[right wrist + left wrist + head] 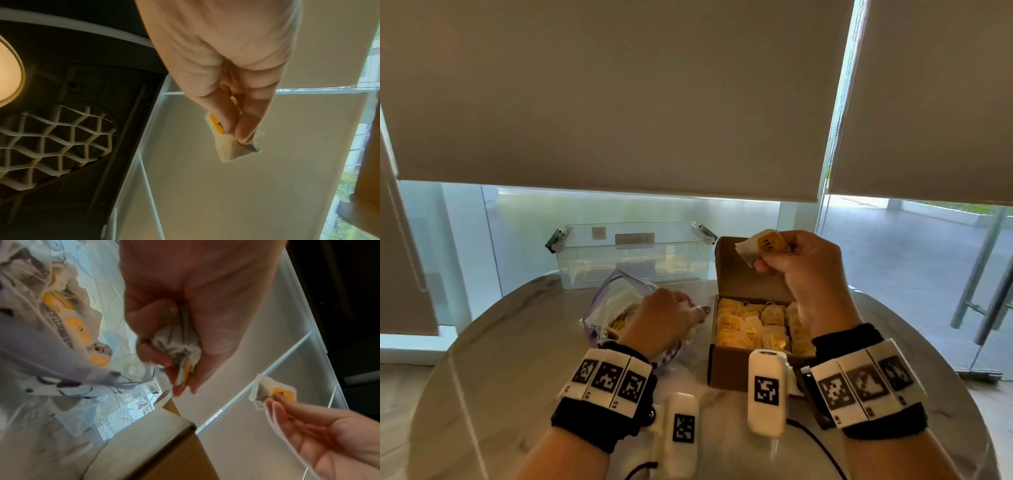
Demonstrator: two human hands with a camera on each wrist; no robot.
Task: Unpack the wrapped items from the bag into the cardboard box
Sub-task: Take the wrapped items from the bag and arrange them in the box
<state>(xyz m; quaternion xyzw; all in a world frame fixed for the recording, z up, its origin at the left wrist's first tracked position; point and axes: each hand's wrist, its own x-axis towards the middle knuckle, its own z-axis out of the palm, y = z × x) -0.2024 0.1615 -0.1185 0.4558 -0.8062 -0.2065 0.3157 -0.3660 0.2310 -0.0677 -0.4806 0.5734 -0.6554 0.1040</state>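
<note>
A clear zip bag (613, 305) with purple print lies on the table, holding several white wrapped items with yellow tags (77, 326). To its right stands the open cardboard box (729, 363), filled with rows of the same yellow-tagged items (753, 329). My left hand (667, 318) sits at the bag's mouth and grips a crumpled wrapped item (180, 345) in its curled fingers. My right hand (801, 263) is raised above the box, near its upright lid, pinching one wrapped item (760, 245) with a yellow tag (217, 125) between thumb and fingers.
A clear plastic tub (633, 253) with latches stands behind the bag at the table's far edge. The round marble table (500, 377) drops off close on both sides. Window blinds hang behind; a black cable runs by my wrists.
</note>
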